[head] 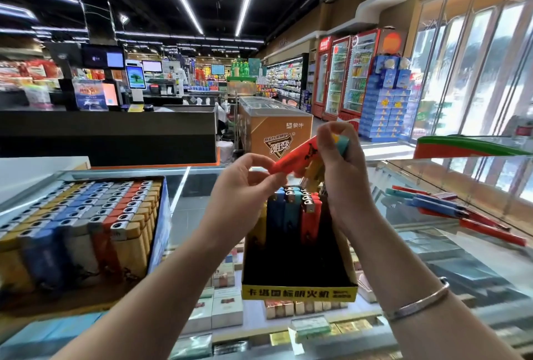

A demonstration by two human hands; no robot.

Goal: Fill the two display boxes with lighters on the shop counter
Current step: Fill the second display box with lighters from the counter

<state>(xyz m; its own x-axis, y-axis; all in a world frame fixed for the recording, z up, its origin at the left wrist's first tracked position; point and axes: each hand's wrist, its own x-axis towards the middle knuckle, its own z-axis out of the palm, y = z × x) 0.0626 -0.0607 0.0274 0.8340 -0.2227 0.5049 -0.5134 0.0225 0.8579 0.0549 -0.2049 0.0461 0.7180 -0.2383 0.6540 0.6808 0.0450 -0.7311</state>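
Left hand (245, 183): thumb and fingers pinching the lower end of an orange lighter (294, 157), raised above the yellow box (298, 292). Right hand (343, 166): curled around a bunch of lighters (341, 143), also touching the orange one. Yellow box on glass counter (432, 258), few lighters at back; blue box (160, 227) left, full; loose lighters (441, 206) right.

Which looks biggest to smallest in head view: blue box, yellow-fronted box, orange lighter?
1. blue box, largest, though nearer the camera.
2. yellow-fronted box.
3. orange lighter, smallest, pinched by left hand and right hand.
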